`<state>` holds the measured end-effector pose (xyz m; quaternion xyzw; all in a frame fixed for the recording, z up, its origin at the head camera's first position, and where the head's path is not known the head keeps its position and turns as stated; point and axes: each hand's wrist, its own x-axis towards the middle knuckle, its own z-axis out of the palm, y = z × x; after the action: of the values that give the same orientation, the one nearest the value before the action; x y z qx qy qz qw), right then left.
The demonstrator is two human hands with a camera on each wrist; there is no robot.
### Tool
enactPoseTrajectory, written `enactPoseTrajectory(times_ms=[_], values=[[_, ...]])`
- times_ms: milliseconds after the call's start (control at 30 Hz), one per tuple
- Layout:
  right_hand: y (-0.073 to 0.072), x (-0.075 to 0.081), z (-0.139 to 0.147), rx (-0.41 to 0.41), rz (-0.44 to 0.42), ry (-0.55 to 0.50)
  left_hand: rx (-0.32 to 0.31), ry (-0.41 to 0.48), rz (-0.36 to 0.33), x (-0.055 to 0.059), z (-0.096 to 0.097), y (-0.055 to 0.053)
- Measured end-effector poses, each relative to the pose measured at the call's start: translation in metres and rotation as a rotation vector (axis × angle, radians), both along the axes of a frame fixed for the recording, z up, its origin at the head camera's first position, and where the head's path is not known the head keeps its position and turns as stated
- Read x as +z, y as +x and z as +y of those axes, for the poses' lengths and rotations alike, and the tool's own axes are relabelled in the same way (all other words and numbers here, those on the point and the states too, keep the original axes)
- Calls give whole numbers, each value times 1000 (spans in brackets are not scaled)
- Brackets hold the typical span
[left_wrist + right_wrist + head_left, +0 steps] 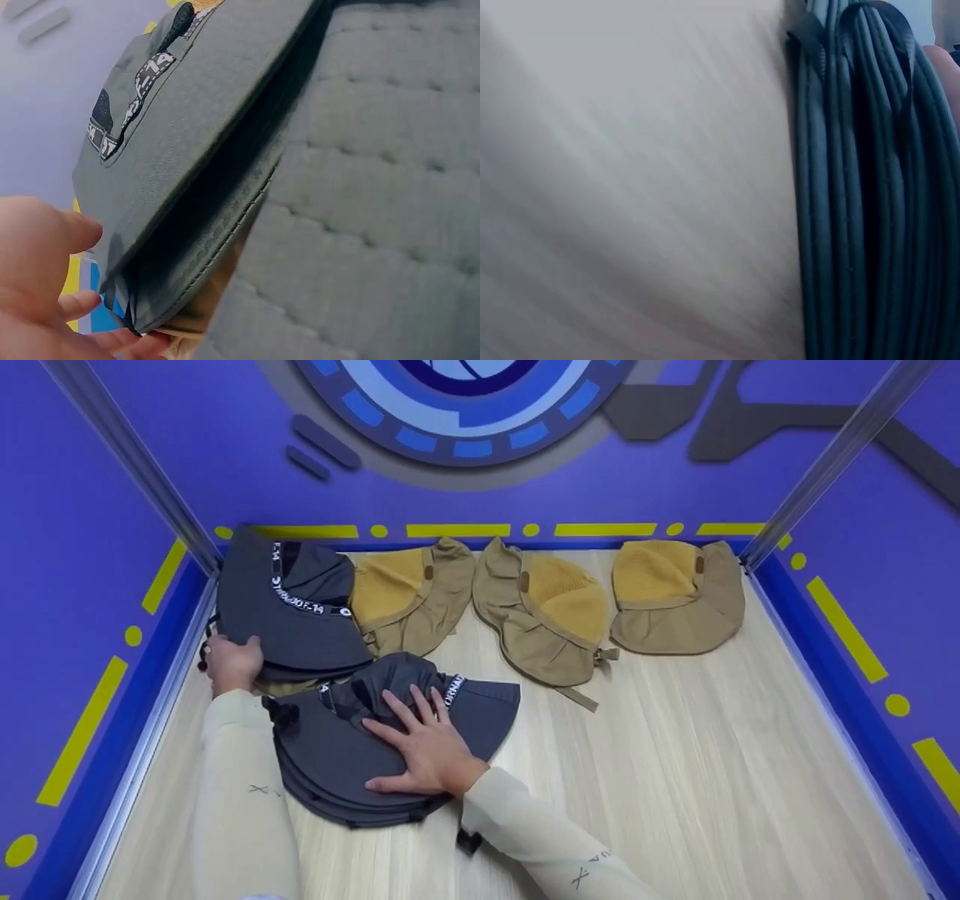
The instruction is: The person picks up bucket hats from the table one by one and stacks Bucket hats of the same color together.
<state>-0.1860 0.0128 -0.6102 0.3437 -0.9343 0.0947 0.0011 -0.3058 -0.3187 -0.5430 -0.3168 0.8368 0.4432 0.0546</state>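
My right hand (435, 750) lies with spread fingers on a stack of folded dark grey sun hats (337, 757), pressing on the top one. The layered brims (877, 210) show side-on in the right wrist view. At the left, my left hand (234, 662) is at the lower left corner of another dark grey hat (262, 615) with a lettered band. In the left wrist view its thumb (79, 231) stands apart from the fingers, which are near the brim corner and partly under it. That hat partly covers a yellow and tan hat (390, 589).
Two more yellow and tan hats, one in the middle (559, 607) and one at the right (675, 596), lie along the back wall. A strap (577, 699) trails from the middle one. Purple walls (487, 502) bound the wood-grain table (720, 780) at back and sides.
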Motion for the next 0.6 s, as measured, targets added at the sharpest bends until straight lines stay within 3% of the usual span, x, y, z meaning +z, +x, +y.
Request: enactPoseTrajectory(times_ms=[167,300,467,600], values=[[0,-1,0,-4,0,5,121,63,121,-4,1,1],[0,0,0,-5,-10,11,275,207,216,-3,3,0],[0,2,1,-5,-34,20,480,513,347,7,5,-5],[0,2,0,-6,-41,20,514,763,358,17,7,-10]])
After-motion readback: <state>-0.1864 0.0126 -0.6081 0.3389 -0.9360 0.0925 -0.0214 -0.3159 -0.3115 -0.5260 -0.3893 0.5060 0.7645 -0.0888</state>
